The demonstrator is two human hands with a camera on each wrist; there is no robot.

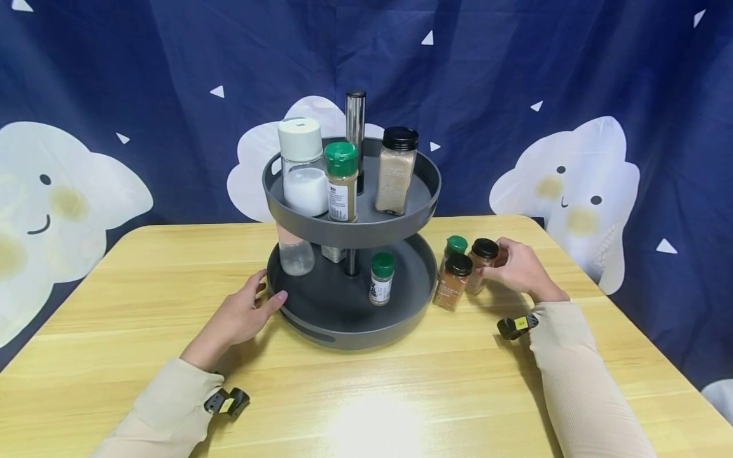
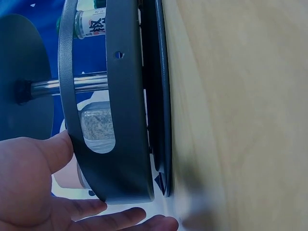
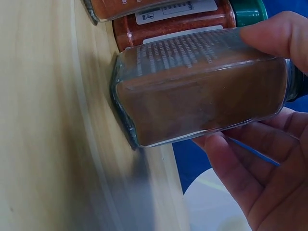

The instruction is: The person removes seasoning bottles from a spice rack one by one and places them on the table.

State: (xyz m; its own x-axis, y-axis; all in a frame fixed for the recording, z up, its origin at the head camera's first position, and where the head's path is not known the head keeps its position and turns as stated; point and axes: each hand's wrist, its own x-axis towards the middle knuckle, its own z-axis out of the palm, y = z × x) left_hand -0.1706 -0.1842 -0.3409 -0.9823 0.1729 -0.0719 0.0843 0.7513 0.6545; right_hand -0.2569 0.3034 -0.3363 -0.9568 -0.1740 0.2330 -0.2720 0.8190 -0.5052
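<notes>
My right hand [image 1: 515, 270] grips a black-capped square spice jar [image 3: 202, 91] of brown powder between thumb and fingers. The jar's base is at the tabletop. Close beside it stand a green-capped jar of red spice [image 3: 173, 24] and another black-capped spice jar [image 1: 452, 283]. At the left side of a grey two-tier turntable [image 1: 343, 340], my left hand [image 1: 243, 315] rests at the lower tray's rim. Its thumb touches the rim edge, and its fingers lie loosely extended along the outer wall, as the left wrist view shows.
The upper tier holds a white-capped jar [image 1: 300, 137], a green-capped jar [image 1: 342, 181] and a black-capped jar [image 1: 396, 172]. On the lower tier stand a small green-capped jar [image 1: 382, 280] and a pink-and-clear container [image 1: 296, 254]. A dark blue curtain [image 1: 458, 63] hangs behind the wooden table [image 1: 114, 286].
</notes>
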